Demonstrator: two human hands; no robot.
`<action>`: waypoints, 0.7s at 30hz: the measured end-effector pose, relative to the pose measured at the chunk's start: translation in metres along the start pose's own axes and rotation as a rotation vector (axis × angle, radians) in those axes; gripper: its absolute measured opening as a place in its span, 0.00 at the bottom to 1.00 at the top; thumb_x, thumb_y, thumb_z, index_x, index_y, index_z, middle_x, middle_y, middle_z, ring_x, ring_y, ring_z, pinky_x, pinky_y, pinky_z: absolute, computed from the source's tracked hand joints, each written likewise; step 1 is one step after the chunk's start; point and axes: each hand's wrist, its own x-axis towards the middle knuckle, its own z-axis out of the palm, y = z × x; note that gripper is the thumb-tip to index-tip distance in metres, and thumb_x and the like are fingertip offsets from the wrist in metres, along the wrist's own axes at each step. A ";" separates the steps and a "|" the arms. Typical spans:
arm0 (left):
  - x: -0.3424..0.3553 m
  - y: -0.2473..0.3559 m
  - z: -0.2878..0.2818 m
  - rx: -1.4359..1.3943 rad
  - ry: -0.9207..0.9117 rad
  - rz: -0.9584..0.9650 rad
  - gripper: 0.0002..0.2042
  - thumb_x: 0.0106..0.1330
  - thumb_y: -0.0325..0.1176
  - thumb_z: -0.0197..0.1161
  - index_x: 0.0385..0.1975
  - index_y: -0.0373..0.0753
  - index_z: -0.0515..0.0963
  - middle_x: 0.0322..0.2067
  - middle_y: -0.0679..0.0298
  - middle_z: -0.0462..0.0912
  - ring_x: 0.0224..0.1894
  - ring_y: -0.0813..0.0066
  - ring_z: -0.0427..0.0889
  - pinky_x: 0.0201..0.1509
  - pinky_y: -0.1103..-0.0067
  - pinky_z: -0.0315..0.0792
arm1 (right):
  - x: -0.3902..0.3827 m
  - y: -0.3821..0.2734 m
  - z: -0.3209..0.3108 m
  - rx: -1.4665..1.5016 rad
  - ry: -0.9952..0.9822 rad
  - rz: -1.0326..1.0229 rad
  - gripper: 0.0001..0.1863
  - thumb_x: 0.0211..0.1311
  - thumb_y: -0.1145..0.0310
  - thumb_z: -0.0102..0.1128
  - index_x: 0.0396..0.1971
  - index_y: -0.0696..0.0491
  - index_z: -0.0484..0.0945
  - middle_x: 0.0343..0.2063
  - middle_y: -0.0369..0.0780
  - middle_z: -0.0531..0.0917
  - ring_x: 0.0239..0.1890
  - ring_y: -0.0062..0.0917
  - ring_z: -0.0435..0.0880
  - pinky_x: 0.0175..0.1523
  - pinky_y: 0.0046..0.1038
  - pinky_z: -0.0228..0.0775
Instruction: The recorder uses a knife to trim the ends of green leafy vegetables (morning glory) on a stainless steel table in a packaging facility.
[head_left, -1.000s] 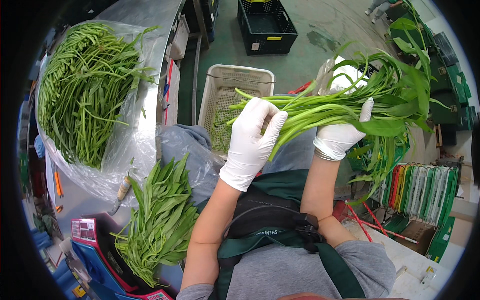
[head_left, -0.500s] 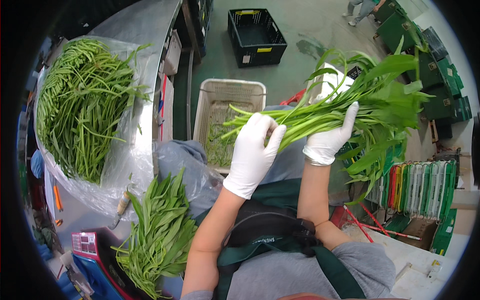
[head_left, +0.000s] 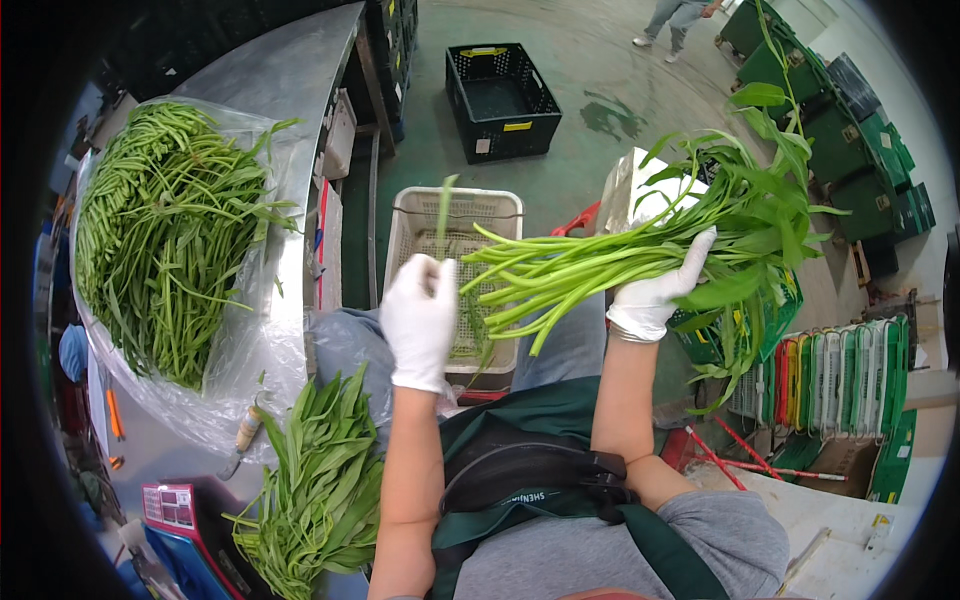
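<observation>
My right hand (head_left: pixel 655 290), in a white glove, is wrapped round a bunch of water spinach (head_left: pixel 560 255); the cut stems point left and the long leaves spread out to the right. White-gloved too, my left hand (head_left: pixel 418 318) pinches a single water spinach stalk (head_left: pixel 443 212), blurred and standing up from the fingers, apart from the bunch. Below both lies a pale plastic basket (head_left: pixel 402 215) with green scraps inside. On the metal table at left, a big heap of water spinach (head_left: pixel 170 250) rests on clear plastic. A smaller leafy pile (head_left: pixel 315 490) lies nearer me.
A knife with a wooden handle (head_left: pixel 248 428) lies beside the smaller pile, near a red scale (head_left: pixel 185 505). On the floor ahead stands a black crate (head_left: pixel 505 135). Stacked green crates (head_left: pixel 870 190) line the right side, and a person (head_left: pixel 680 20) stands at the far right.
My left hand has moved left, away from the bunch, with one stalk in its fingers. The right hand still holds the bunch in about the same place. The distant person has shifted left.
</observation>
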 end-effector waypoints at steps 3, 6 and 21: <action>0.013 -0.040 -0.008 0.494 -0.132 -0.088 0.17 0.58 0.45 0.62 0.40 0.40 0.75 0.40 0.58 0.79 0.46 0.58 0.76 0.51 0.63 0.66 | 0.001 -0.006 0.003 -0.054 -0.069 -0.089 0.25 0.67 0.49 0.47 0.56 0.50 0.67 0.48 0.39 0.75 0.44 0.29 0.76 0.46 0.35 0.72; 0.014 -0.054 -0.004 0.352 -0.092 -0.054 0.26 0.59 0.47 0.61 0.53 0.38 0.70 0.48 0.51 0.75 0.52 0.55 0.73 0.56 0.65 0.66 | 0.009 -0.008 0.010 -0.098 0.000 -0.113 0.26 0.66 0.46 0.47 0.52 0.51 0.69 0.44 0.39 0.77 0.42 0.28 0.77 0.45 0.34 0.73; -0.025 -0.034 0.032 -1.729 -0.906 -0.116 0.19 0.70 0.33 0.49 0.58 0.33 0.64 0.56 0.55 0.71 0.56 0.64 0.73 0.60 0.69 0.70 | 0.013 0.014 0.006 0.270 -0.186 0.193 0.22 0.65 0.49 0.52 0.47 0.53 0.73 0.37 0.37 0.77 0.35 0.24 0.74 0.43 0.27 0.70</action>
